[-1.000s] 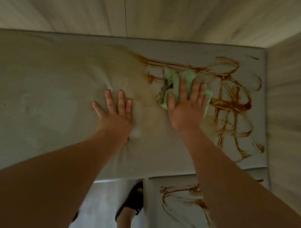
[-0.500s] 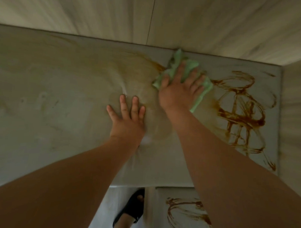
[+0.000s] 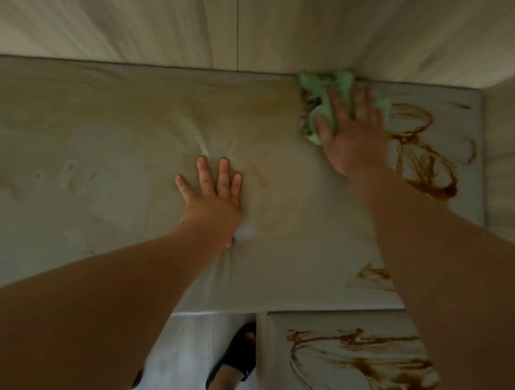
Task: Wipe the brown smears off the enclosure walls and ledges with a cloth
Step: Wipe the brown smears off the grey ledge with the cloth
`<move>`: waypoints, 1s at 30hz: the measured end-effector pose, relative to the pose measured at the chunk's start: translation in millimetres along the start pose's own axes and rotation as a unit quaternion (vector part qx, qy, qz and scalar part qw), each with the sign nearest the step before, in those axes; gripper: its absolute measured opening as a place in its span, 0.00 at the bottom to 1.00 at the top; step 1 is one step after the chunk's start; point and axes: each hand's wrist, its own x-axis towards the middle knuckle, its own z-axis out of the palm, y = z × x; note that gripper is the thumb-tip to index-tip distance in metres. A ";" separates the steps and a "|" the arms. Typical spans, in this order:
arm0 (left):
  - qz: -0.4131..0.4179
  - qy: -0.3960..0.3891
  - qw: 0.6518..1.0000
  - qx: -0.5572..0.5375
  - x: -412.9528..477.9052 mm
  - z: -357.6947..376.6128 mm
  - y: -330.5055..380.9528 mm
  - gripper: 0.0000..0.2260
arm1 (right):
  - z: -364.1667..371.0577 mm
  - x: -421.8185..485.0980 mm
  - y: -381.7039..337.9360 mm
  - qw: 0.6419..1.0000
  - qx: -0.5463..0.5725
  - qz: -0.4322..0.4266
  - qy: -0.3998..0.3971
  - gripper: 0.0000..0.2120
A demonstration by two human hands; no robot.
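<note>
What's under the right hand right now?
The green cloth, bunched and pressed flat by the right hand against the back edge of the ledge, where it meets the wall. Whether the ledge beneath the cloth is clean is hidden.

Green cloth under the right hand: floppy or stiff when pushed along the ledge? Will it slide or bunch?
Probably floppy: the green cloth lies crumpled in folds under the flat right hand. Likely light, and apt to bunch at its free edges rather than slide flat. Its folds carry brown smear, so it may drag residue across the ledge.
</note>
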 end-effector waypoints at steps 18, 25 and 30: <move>-0.004 0.041 0.992 -0.123 -31.2 -29.3 -7.0 0.53 | 48.2 -208.4 129.5 0.997 0.006 0.051 -0.066 0.32; 0.045 0.166 0.975 -0.143 -41.4 -44.1 87.5 0.27 | 74.8 -242.5 70.7 0.994 0.079 0.073 -0.033 0.33; 0.109 0.202 0.965 -0.127 -36.8 -53.6 141.0 0.28 | 76.6 -257.3 154.2 0.993 0.001 -0.110 -0.042 0.32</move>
